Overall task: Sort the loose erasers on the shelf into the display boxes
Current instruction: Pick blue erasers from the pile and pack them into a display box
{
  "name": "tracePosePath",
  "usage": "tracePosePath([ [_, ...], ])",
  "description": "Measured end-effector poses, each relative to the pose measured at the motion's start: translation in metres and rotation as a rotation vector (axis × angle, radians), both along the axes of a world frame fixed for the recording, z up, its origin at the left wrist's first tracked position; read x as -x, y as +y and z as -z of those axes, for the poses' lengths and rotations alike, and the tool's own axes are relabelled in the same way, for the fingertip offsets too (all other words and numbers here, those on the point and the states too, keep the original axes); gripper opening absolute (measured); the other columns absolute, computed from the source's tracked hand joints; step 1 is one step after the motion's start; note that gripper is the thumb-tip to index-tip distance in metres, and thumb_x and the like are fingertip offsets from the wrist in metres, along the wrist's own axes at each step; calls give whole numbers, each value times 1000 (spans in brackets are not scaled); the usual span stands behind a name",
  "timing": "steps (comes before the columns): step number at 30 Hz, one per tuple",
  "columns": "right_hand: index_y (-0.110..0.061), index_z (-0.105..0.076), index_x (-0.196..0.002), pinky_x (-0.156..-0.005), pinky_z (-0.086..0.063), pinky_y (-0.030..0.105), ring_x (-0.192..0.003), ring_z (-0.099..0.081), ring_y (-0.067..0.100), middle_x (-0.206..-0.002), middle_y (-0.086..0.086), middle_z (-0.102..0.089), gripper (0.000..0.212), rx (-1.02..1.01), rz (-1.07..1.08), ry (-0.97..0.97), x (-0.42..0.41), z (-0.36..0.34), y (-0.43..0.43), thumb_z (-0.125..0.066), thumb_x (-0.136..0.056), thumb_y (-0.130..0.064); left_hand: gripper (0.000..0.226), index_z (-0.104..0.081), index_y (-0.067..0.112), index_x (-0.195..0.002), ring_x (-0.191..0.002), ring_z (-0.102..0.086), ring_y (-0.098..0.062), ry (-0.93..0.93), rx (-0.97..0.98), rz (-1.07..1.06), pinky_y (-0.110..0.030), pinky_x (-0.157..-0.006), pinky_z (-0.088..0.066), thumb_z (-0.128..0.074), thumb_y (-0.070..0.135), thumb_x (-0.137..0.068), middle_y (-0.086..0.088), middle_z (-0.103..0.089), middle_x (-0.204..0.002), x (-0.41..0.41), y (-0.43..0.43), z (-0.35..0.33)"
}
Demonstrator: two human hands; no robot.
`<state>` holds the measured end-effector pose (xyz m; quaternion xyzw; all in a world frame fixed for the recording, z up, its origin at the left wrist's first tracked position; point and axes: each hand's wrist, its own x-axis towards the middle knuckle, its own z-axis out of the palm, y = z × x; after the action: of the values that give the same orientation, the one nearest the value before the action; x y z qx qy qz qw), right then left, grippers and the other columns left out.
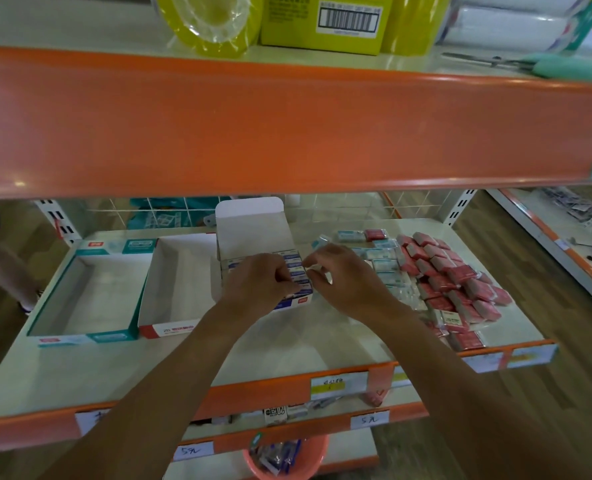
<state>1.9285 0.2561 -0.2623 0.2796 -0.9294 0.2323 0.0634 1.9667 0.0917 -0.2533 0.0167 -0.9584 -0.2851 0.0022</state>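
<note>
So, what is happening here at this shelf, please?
A person works at the blue display box, lid open, holding rows of erasers. The left hand rests on the rows; the right hand curls its fingers beside them, and I cannot tell whether it holds one. The teal box and the red box are empty. Loose teal erasers and red erasers lie on the right.

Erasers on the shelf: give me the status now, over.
Both hands at the blue box: left hand curled on the packed row, grip unclear; right hand pinches an eraser. Red pile and teal pile loose at right. Nothing in the way.
</note>
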Motion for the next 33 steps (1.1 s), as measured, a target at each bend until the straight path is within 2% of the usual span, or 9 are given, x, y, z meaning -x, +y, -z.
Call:
tracePosePath([
  [4, -10, -68, -104, -82, -44, 33, -105, -53, 25, -108, 10, -64, 20, -30, 6, -6, -2, -1, -3, -61, -90, -22, 22, -64, 19, -80, -77, -61, -14, 14, 2, 11, -30, -79, -52, -67, 41, -84, 0, -71, -92, 0, 0, 1],
  [7, -12, -68, -104, -81, -41, 30, -106, -52, 25, -109, 8, -64, 23, -53, -4, -14, -4, -1, -5, -63, -90, -29, 24, -64, 18, -83, -77, -59, -12, 30, 16, 38, -25, -78, -48, -61, 41, -88, 0, -69, -92, -3, -5, 2],
  [12, -14, -68, -103, -83, -42, 32, -105, -50, 22, -109, 4, -63, 27, -29, -3, -29, -3, -2, -6, -68, -85, -34, 16, -71, 17, -88, -80, -60, -10, 39, -76, 106, -27, -88, -50, -67, 33, -84, 2, -70, -98, -8, -17, 5],
  [16, -23, -70, -89, -85, -44, 40, -98, -49, 18, -97, -6, -62, 16, -74, -138, -20, 0, 1, -11, -70, -82, -37, 14, -66, 20, -81, -73, -55, -6, 19, -73, 154, -11, -72, -41, -70, 33, -82, 8, -62, -83, -9, -21, 3],
  [18, -24, -73, -88, -85, -42, 36, -97, -48, 16, -95, -8, -61, 12, -40, -160, -52, -1, 0, -11, -73, -81, -34, 13, -60, 25, -78, -72, -56, -7, 11, -49, 180, -18, -77, -49, -70, 33, -82, 11, -58, -79, -10, -23, 3],
  [21, -21, -74, -89, -86, -41, 35, -95, -51, 17, -93, -5, -63, 13, -31, -149, -92, 1, -2, -9, -75, -79, -30, 9, -64, 24, -83, -82, -62, -15, 11, -31, 175, -32, -90, -52, -71, 31, -82, 4, -67, -91, -12, -23, 2],
  [26, -11, -73, -88, -79, -29, 18, -90, -48, 10, -94, 3, -64, 12, -71, -156, -97, 3, -13, -3, -72, -83, -22, 18, -70, 17, -99, -102, -61, -19, 31, 67, 187, -31, -98, -45, -66, 29, -86, 0, -67, -116, -11, -23, 3],
  [31, -20, -68, -86, -81, -46, 34, -95, -49, 15, -90, -6, -57, 19, -45, -147, -172, 4, -7, -7, -70, -81, -39, 11, -69, 20, -98, -116, -55, -21, 40, 57, 229, -34, -107, -39, -61, 23, -90, 1, -61, -126, -12, -25, 11],
  [33, -24, -67, -83, -78, -45, 32, -93, -49, 13, -87, -9, -54, 19, -23, -151, -191, 4, -6, -11, -71, -79, -42, 12, -69, 22, -99, -113, -57, -20, 42, 50, 223, -35, -107, -41, -61, 25, -90, 2, -63, -123, -12, -26, 12],
])
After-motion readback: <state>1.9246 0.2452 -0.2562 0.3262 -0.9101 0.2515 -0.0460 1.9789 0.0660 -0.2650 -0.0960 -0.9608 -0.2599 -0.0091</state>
